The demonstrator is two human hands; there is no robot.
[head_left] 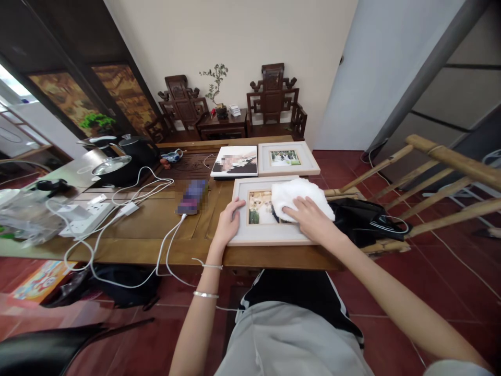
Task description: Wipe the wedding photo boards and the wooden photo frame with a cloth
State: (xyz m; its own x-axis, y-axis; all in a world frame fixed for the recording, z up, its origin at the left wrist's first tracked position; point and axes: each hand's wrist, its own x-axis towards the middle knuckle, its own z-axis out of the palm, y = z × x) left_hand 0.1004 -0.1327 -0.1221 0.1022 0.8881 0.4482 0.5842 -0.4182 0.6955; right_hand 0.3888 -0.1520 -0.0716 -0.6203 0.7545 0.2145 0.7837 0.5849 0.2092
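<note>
A picture frame (289, 239) with a pale border lies flat near the table's front edge, a small photo behind its pane. My left hand (230, 222) grips its left edge, thumb resting on the border. On the frame's right half, my right hand (311, 216) presses a fluffy white cloth (299, 190) against the pane, fingers bent over it. The cloth covers the right part of the photo and the frame's upper right. Just behind lies a second picture frame (311, 163), touching or nearly touching a flat white-edged photo panel (235, 161) on its left.
A phone (191, 197) with a white charging cable lies left of my left hand. Further left are tangled cables, a power strip (88, 219), a lidded pot (113, 169) and a plastic bag (35, 219). A bamboo chair (438, 151) holding a black bag (360, 219) stands at the right.
</note>
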